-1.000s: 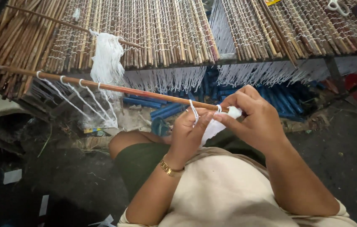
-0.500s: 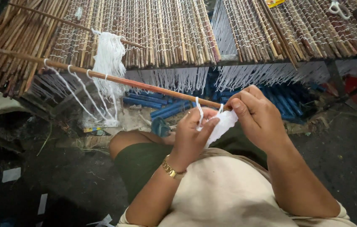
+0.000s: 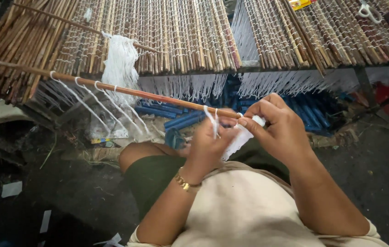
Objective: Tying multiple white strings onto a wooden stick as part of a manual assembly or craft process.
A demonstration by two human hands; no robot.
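A long thin brown stick runs from the upper left down to my hands, with several white strings knotted along it. My left hand, with a gold bracelet at the wrist, pinches a white string looped over the stick's near end. My right hand grips the same end of the stick together with a bundle of white thread. A hank of white strings hangs from the woven stick mat ahead.
A second stick mat lies to the right on a frame, white fringe hanging under both. Blue tubes lie beneath. White-handled scissors rest at the top right. Dark floor with paper scraps surrounds my knee.
The stick's far end has swung upward toward the mat, and my hands have shifted slightly while working the white string at its near end.
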